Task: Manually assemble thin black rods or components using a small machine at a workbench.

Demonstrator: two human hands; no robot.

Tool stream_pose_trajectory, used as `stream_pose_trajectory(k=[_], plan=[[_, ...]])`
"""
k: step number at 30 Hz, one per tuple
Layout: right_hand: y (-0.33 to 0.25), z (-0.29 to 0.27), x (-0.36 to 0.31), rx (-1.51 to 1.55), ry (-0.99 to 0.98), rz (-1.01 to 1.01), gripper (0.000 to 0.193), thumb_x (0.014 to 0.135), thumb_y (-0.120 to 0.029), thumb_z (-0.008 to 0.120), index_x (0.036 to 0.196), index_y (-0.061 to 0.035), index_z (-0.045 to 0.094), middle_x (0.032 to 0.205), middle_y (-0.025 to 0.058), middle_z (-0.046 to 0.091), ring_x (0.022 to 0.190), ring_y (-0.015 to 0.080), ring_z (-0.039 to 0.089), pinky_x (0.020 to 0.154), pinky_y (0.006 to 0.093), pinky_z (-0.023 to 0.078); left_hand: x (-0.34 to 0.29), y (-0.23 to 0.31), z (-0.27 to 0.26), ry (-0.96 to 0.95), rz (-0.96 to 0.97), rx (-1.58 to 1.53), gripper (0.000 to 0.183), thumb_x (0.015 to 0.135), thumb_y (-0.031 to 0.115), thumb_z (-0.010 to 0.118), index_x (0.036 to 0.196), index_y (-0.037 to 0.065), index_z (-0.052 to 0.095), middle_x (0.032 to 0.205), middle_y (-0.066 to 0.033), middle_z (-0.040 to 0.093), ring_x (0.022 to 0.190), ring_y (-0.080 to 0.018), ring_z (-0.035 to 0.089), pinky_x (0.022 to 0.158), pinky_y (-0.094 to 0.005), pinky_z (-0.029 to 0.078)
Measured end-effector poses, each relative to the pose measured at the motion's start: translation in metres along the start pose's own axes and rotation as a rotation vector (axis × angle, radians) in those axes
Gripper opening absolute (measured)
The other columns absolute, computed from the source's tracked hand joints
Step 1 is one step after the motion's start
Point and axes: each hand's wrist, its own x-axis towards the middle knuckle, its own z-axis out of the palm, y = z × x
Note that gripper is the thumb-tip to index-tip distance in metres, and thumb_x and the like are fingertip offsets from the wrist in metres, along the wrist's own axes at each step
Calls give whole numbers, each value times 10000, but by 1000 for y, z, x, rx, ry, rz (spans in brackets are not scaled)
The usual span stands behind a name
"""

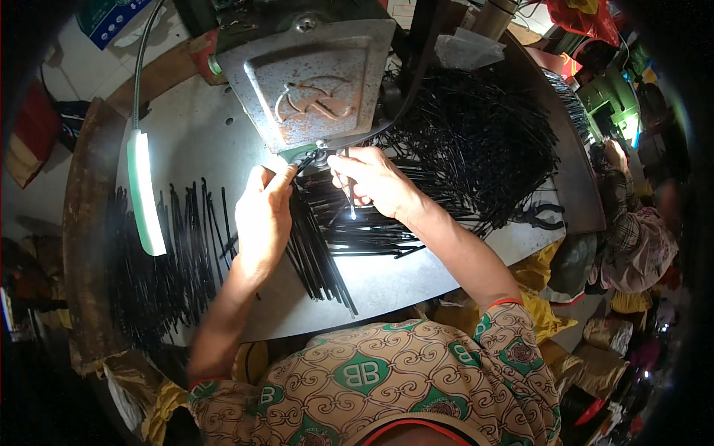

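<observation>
My left hand (262,219) is at the foot of a bench machine (320,85), whose worn metal cover bears a raised umbrella shape. Thumb and fingers pinch the end of a thin black rod (306,161) right under the machine's head. Close by on the right, my right hand (381,182) is closed around a slim tool with a thin metal shaft (351,202), pointing toward me. Its kind is not clear. Beneath both hands lies a loose bundle of black rods (320,256) on the pale worktop (387,279). The fingertips partly hide the machine's working point.
A large tangled heap of black rods (483,141) covers the worktop's right side. More rods (167,260) lie along the left edge, below a lit gooseneck lamp (145,197). Black-handled pliers (547,215) rest at the right. Beyond, another person (639,245) works at a green machine (613,100).
</observation>
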Motion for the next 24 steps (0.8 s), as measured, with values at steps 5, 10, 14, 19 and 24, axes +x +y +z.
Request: stream_pose_trajectory(k=[5, 10, 14, 19, 24], plan=[[-3, 2, 0, -14, 3, 43, 211, 834, -209, 515, 699, -47, 508, 602, -8, 481, 402, 18, 376, 332, 153, 291, 6, -1, -21, -146, 96, 208, 287, 733, 24, 571, 1009, 101, 568, 686, -83, 473, 587, -211, 503, 518, -282, 406], [-1, 1, 0, 46, -2, 35, 201, 833, -201, 521, 717, -36, 520, 609, -7, 490, 411, 29, 388, 347, 172, 310, 9, 1, -44, -601, -676, -545, 172, 838, 151, 510, 860, -6, 577, 676, -32, 564, 492, -79, 471, 430, -206, 356], [3, 14, 1, 150, -68, 22, 206, 797, -212, 577, 762, -10, 558, 613, 40, 548, 485, 90, 532, 428, 200, 450, -7, 23, -35, -648, -892, -1035, 183, 848, 196, 500, 866, 15, 526, 642, -50, 547, 448, -104, 483, 384, -206, 373], [2, 8, -6, 246, -99, 18, 197, 804, -155, 564, 813, 42, 562, 697, 102, 583, 593, 150, 590, 514, 229, 490, -16, 21, -26, -461, -352, -503, 143, 785, 90, 557, 879, -6, 506, 785, -99, 538, 648, -163, 534, 543, -257, 427], [-1, -16, -2, 512, 143, -25, 206, 836, -107, 492, 903, 84, 529, 832, 169, 588, 723, 222, 607, 663, 296, 518, -17, 49, -21, -28, 4, -264, 357, 728, 57, 617, 1045, -11, 468, 1000, -113, 480, 873, -153, 482, 745, -256, 393]])
